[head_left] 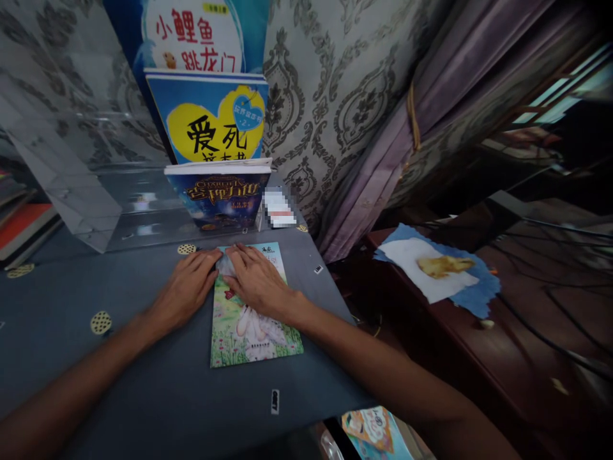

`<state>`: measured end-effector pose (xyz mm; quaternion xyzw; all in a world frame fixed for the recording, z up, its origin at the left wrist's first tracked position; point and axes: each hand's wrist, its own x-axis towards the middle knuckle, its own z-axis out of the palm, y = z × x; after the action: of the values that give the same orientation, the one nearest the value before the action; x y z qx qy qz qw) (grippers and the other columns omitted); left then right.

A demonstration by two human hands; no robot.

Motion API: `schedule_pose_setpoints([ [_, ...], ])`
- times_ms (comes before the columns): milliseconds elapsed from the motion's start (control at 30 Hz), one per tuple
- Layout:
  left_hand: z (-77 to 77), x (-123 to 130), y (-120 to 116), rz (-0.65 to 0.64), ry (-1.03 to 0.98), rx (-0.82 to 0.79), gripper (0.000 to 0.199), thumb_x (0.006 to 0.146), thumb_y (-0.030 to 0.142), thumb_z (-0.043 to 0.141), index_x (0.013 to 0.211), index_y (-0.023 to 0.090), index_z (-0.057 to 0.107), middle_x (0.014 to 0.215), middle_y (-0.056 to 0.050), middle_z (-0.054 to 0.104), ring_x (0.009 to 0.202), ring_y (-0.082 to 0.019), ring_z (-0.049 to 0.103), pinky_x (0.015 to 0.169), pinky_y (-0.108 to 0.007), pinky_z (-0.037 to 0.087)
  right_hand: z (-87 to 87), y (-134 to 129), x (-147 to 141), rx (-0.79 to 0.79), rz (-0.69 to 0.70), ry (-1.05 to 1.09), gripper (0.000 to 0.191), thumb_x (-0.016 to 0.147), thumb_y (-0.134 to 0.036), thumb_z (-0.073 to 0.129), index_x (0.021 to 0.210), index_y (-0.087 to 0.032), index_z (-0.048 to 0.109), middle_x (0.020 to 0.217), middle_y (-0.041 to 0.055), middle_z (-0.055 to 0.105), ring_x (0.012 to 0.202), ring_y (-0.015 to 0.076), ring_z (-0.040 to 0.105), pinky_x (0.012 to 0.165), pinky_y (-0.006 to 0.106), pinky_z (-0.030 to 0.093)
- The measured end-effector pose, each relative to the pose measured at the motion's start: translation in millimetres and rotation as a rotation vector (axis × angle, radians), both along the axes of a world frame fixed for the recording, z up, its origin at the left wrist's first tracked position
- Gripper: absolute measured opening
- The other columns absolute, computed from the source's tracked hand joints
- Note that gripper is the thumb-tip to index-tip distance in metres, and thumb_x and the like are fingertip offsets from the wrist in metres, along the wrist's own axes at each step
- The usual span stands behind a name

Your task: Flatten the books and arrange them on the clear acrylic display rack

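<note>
A picture book (261,348) with a green meadow cover lies closed and flat on the dark grey table (158,396). My right hand (256,281) rests palm down across its upper half, fingers stretched toward the top edge, covering part of the cover. At the book's upper left edge is my left hand (189,287), its fingers extended and touching there beside my right fingertips. Just beyond both hands stands a dark blue book (230,201) in front of a blue and yellow book (177,96) and a taller blue book (256,38).
A clear acrylic stand (83,185) occupies the back left, with stacked books (29,230) farther left. To the right, a dark red cabinet (460,345) carries a blue cloth (479,300) and cables. Another book (378,434) sits below the table's front edge. A purple curtain (383,160) hangs behind.
</note>
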<state>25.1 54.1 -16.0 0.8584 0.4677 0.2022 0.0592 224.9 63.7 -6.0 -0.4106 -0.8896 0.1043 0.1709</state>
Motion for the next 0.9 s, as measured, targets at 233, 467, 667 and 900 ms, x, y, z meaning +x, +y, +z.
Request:
schedule_pose_setpoints([
  [233, -5.9, -2.9, 1.4, -0.028, 0.011, 0.071, 0.043, 0.107, 0.038, 0.03, 0.135, 0.019, 0.056, 0.135, -0.011, 0.066, 0.127, -0.027, 0.058, 0.11, -0.05, 0.046, 1.4, -4.9, 5.6, 0.041, -0.083, -0.036, 0.054, 0.103, -0.037, 0.053, 0.146, -0.006, 0.045, 0.148, 0.0265, 0.054, 0.143, 0.0354, 0.046, 0.117, 0.055, 0.04],
  [467, -5.2, -1.1, 5.4, -0.05, 0.003, 0.121, 0.044, 0.108, 0.038, 0.028, 0.133, 0.017, 0.058, 0.127, -0.011, 0.068, 0.119, -0.026, 0.059, 0.105, -0.047, 0.047, 1.2, -4.8, 9.9, 0.04, -0.075, -0.062, 0.057, 0.103, -0.039, 0.052, 0.147, -0.005, 0.044, 0.149, 0.0259, 0.053, 0.143, 0.035, 0.046, 0.117, 0.053, 0.041],
  [667, 4.2, 10.5, 12.6, -0.029, 0.137, 0.128, 0.048, 0.107, 0.037, 0.028, 0.132, 0.012, 0.06, 0.11, -0.013, 0.063, 0.101, -0.029, 0.057, 0.094, -0.047, 0.05, -5.3, -6.0, 27.0, 0.021, -0.116, 0.022, 0.054, 0.103, -0.039, 0.052, 0.147, -0.009, 0.047, 0.151, 0.0238, 0.052, 0.147, 0.0327, 0.043, 0.12, 0.054, 0.038],
  [900, 1.9, 12.8, 14.2, -0.018, 0.106, 0.143, 0.045, 0.106, 0.036, 0.03, 0.129, 0.014, 0.062, 0.11, -0.013, 0.06, 0.101, -0.029, 0.056, 0.092, -0.047, 0.051, -5.3, -7.7, 53.7, -0.03, -0.238, 0.096, 0.043, 0.102, -0.03, 0.052, 0.14, -0.009, 0.052, 0.143, 0.0238, 0.06, 0.14, 0.0325, 0.051, 0.116, 0.053, 0.04],
])
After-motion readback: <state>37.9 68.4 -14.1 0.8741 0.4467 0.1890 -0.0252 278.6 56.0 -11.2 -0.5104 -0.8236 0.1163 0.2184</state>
